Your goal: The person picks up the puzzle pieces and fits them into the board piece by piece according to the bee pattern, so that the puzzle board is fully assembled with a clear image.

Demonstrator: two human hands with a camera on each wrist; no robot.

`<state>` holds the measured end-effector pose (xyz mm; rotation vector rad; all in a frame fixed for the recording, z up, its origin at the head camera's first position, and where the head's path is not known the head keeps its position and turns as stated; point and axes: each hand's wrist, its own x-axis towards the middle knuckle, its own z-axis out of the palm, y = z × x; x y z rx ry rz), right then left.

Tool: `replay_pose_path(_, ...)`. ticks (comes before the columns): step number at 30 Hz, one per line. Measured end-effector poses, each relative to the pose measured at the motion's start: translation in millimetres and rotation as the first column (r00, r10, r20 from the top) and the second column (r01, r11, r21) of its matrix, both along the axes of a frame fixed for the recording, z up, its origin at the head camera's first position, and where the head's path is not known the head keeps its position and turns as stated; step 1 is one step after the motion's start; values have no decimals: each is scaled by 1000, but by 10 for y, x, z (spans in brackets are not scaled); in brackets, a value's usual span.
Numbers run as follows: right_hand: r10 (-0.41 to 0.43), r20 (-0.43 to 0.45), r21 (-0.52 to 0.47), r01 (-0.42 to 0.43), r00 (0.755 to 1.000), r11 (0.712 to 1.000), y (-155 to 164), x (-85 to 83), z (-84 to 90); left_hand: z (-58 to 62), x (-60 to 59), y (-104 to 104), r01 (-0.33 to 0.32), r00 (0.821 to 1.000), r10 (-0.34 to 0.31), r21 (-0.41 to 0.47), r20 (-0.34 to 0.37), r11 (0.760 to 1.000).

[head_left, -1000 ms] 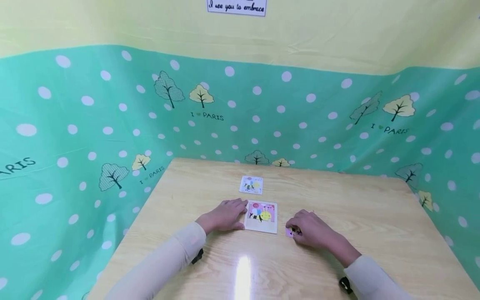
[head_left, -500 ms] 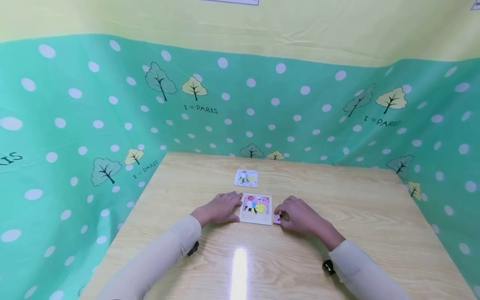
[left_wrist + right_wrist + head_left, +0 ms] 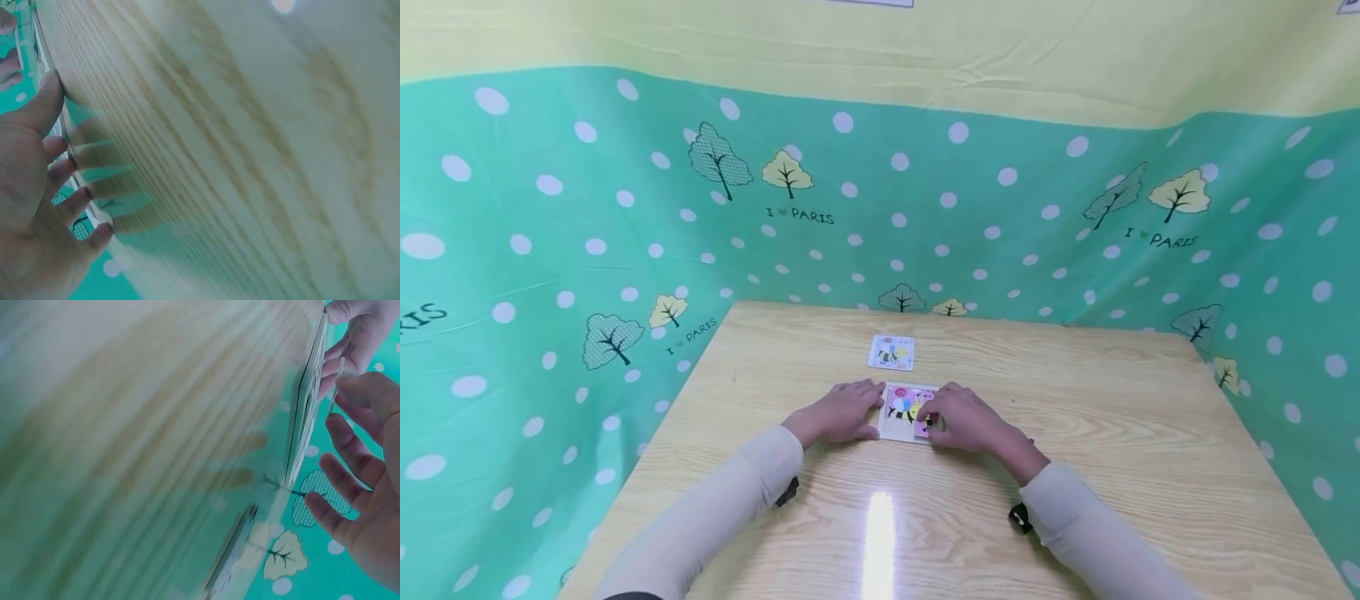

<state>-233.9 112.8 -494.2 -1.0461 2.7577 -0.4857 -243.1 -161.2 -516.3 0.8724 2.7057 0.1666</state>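
The small pink puzzle piece (image 3: 922, 427) is hovering at the near right corner of the square bee-picture puzzle board (image 3: 904, 410) mid-desk, pinched by the right hand (image 3: 964, 418). The left hand (image 3: 842, 410) is lying flat, steadying the board's left edge. Fitting seems under way; next it needs aligning and pressing down.

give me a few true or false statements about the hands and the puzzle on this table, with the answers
1. The right hand pinches a small pink piece over the puzzle board. True.
2. The left hand is lifted high above the wooden table. False: it rests on the table at the board's left edge.
3. A small picture card lies on the table beyond the board. True.
4. The picture card lies on top of the puzzle board. False: bare table shows between them.
5. Both forearms wear light long sleeves. True.
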Motion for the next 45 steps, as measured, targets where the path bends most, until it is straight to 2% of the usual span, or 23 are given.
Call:
replay_pose_path(14, 32, 10, 16, -32, 999, 999, -335, -41, -48, 15, -1, 2, 8, 1000, -8, 3, -8, 1000)
replay_pose_path(28, 45, -1, 45, -45, 999, 998, -484, -97, -55, 48, -4, 39, -1, 1000, 2, 18, -14, 1000)
replay_pose_path(39, 17, 1, 82, -17, 1000, 997, -583, -98, -58, 67, 12, 37, -2, 1000, 2, 10, -12, 1000)
replay_pose_path(45, 44, -14, 81, -43, 999, 996, -604, -73, -37, 45, 20, 15, 3, 1000, -3, 10, -12, 1000)
